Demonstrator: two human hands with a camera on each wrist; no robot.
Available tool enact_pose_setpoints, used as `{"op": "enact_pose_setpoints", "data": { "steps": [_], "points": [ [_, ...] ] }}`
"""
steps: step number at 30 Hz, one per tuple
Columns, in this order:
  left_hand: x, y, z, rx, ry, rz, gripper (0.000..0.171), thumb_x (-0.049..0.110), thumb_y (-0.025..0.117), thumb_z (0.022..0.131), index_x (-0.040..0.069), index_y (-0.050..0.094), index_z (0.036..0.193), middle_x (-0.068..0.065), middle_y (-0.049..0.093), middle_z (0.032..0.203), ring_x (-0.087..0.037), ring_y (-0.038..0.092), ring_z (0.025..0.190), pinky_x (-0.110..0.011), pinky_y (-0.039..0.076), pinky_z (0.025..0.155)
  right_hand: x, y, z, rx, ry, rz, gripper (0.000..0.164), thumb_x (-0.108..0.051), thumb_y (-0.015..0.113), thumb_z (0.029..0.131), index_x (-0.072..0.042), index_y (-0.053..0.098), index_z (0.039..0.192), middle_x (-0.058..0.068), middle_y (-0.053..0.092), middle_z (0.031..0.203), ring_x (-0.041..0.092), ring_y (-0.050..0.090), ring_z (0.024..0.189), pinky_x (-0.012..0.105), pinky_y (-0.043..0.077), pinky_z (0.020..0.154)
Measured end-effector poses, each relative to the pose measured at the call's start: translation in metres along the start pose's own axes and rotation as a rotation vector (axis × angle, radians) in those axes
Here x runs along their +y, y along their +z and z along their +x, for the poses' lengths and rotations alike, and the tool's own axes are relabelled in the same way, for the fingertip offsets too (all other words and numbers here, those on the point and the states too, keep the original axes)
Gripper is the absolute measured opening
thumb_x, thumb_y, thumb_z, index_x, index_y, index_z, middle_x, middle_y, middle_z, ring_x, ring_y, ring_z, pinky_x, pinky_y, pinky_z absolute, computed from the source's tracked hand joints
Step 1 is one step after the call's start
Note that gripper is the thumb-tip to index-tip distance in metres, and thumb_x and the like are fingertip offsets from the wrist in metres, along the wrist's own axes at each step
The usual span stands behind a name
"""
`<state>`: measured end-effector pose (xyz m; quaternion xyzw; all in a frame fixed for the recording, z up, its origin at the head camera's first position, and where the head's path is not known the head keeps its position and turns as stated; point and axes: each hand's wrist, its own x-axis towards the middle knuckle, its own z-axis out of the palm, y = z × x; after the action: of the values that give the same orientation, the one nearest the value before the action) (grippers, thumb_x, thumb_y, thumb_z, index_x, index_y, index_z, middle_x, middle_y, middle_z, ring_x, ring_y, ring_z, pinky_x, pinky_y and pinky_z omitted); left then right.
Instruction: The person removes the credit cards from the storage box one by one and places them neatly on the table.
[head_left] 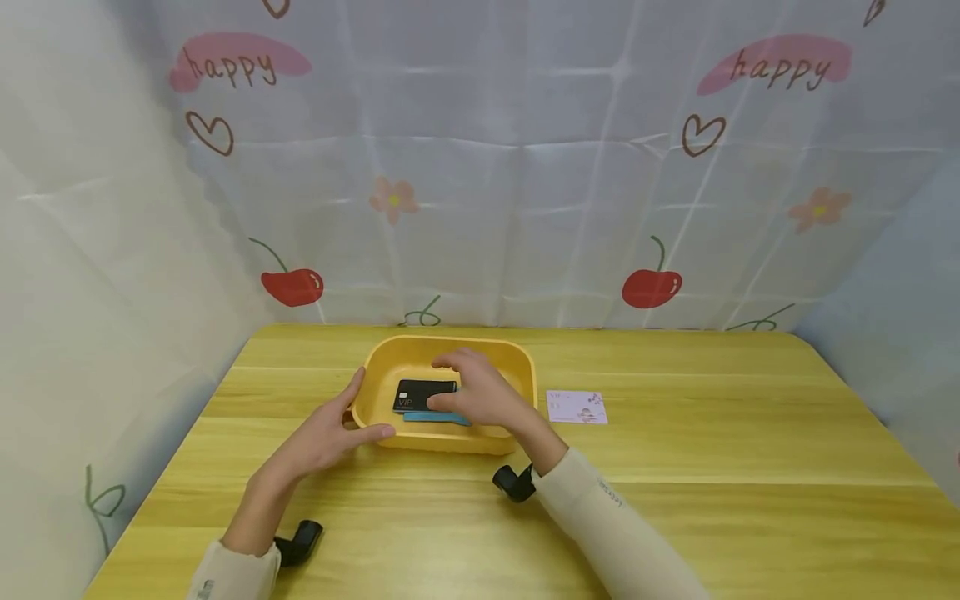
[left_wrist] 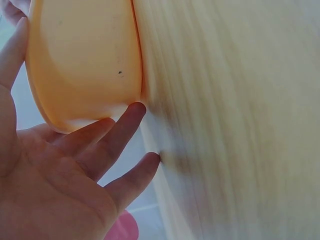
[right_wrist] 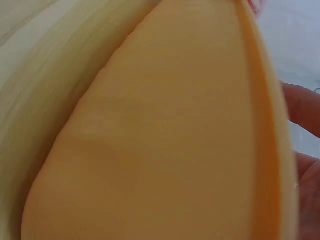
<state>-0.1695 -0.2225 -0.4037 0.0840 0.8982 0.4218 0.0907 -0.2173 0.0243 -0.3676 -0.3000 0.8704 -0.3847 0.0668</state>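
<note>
A yellow plastic basin (head_left: 454,445) stands on the wooden table. Inside it lies a black card (head_left: 415,393) marked VIP, above a blue flat item (head_left: 435,417) that shows only as a strip along its front edge. My right hand (head_left: 483,392) is over the basin, thumb tip at the black card and index finger apart from it; the palm hides the card's right end. At the basin's left end, my left hand (head_left: 322,437) rests its spread fingers (left_wrist: 125,125) on the outer wall, with the thumb at the front rim.
A pale pink card (head_left: 576,407) with printed flowers lies on the table (head_left: 712,450) right of the basin. Black wrist camera mounts (head_left: 299,543) stick out beside both sleeves. A white patterned curtain (head_left: 510,208) hangs behind the table's back edge.
</note>
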Motion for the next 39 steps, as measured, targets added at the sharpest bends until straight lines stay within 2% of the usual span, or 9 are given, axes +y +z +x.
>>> {"op": "enact_pose_setpoints", "data": {
  "steps": [6,15,23,27,31,34,39],
  "points": [
    [0.000,0.000,0.000,-0.001,0.014,-0.002,0.101,0.048,0.067,0.078,0.016,0.001,0.148,-0.016,0.026,0.145,-0.029,0.044,0.117,-0.045,0.040,0.092,0.002,0.010,0.014,-0.052,0.031,-0.055,0.055,-0.023,0.072,0.080,-0.002,0.053,0.126,0.011,0.048,0.126,0.027,0.041,0.118,0.040,0.036,0.095],
    [-0.002,0.000,0.001,-0.003,0.024,0.009,0.101,0.049,0.067,0.078,0.016,0.002,0.148,-0.016,0.025,0.146,-0.030,0.041,0.120,-0.047,0.038,0.093,0.006,0.021,0.023,-0.070,0.106,-0.147,0.062,-0.024,0.075,0.077,-0.003,0.049,0.129,0.012,0.047,0.126,0.029,0.039,0.117,0.040,0.033,0.095],
    [-0.003,0.001,0.002,-0.006,0.018,0.006,0.103,0.051,0.067,0.077,0.017,0.001,0.148,-0.015,0.022,0.147,-0.031,0.037,0.124,-0.047,0.035,0.095,0.017,0.027,0.029,-0.091,0.135,-0.244,0.061,-0.024,0.076,0.075,-0.003,0.052,0.126,0.012,0.050,0.123,0.028,0.040,0.115,0.038,0.027,0.098],
    [-0.003,0.000,0.002,-0.008,0.009,0.004,0.104,0.052,0.067,0.076,0.017,0.001,0.148,-0.017,0.024,0.146,-0.031,0.037,0.124,-0.047,0.035,0.095,0.019,0.032,0.032,-0.107,0.166,-0.267,0.065,-0.025,0.075,0.075,-0.005,0.049,0.130,0.011,0.048,0.125,0.027,0.040,0.114,0.036,0.031,0.096],
    [-0.004,-0.001,0.002,-0.007,0.013,0.001,0.104,0.052,0.067,0.076,0.016,0.001,0.148,-0.018,0.023,0.146,-0.031,0.036,0.125,-0.048,0.034,0.096,0.019,0.037,0.035,-0.121,0.179,-0.336,0.069,-0.029,0.075,0.075,-0.006,0.046,0.133,0.012,0.046,0.126,0.026,0.040,0.112,0.036,0.034,0.093],
    [-0.004,-0.001,0.002,-0.005,0.022,-0.005,0.104,0.052,0.067,0.076,0.015,0.001,0.148,-0.017,0.022,0.147,-0.031,0.035,0.125,-0.048,0.033,0.097,0.019,0.038,0.037,-0.133,0.184,-0.402,0.068,-0.033,0.075,0.075,-0.006,0.049,0.132,0.012,0.046,0.124,0.025,0.041,0.107,0.035,0.036,0.089],
    [-0.004,0.000,0.002,-0.003,0.031,-0.006,0.104,0.051,0.068,0.076,0.014,0.001,0.148,-0.017,0.023,0.146,-0.031,0.036,0.125,-0.048,0.033,0.097,0.019,0.037,0.036,-0.144,0.185,-0.432,0.064,-0.038,0.074,0.074,-0.007,0.054,0.127,0.009,0.047,0.117,0.022,0.040,0.097,0.032,0.036,0.081]
  ]
}}
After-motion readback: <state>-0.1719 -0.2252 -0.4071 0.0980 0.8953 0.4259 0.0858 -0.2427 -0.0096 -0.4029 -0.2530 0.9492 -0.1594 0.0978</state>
